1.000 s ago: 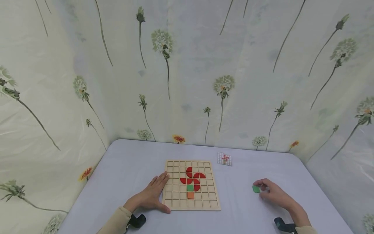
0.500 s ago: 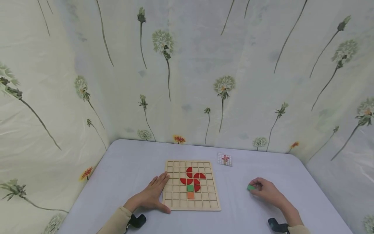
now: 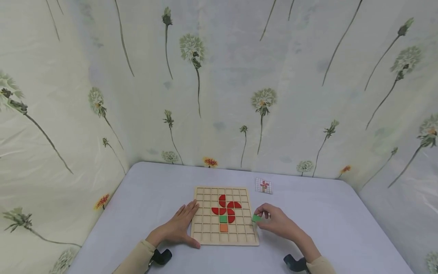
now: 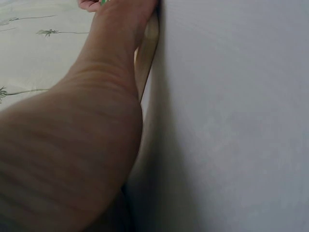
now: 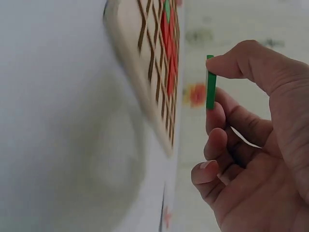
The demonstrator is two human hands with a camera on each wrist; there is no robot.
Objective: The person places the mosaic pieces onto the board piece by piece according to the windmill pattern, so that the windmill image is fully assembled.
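A wooden grid board (image 3: 209, 238) lies on the table with several red quarter-circle pieces (image 3: 231, 217) set in a pinwheel. Below them, a green square (image 3: 223, 219) sits in one cell and an orange square (image 3: 224, 228) in the cell under it. My left hand (image 3: 178, 227) rests at the board's left edge, fingers straight, thumb at the lower left corner. At the board's right edge my right hand (image 3: 278, 222) pinches a green square tile (image 5: 211, 83) between thumb and fingertips. In the right wrist view the tile shows edge-on, apart from the board.
A small pattern card (image 3: 264, 186) with a red pinwheel on a grid lies behind the board's right corner. The white table (image 3: 154, 190) meets a curtain (image 3: 219, 95) with printed flowers at its back and sides. A dark wrist device (image 3: 295, 263) sits by each wrist.
My right hand has moved left with the green tile, from the right part of the table to the board's right edge. The left hand and the placed pieces have stayed put.
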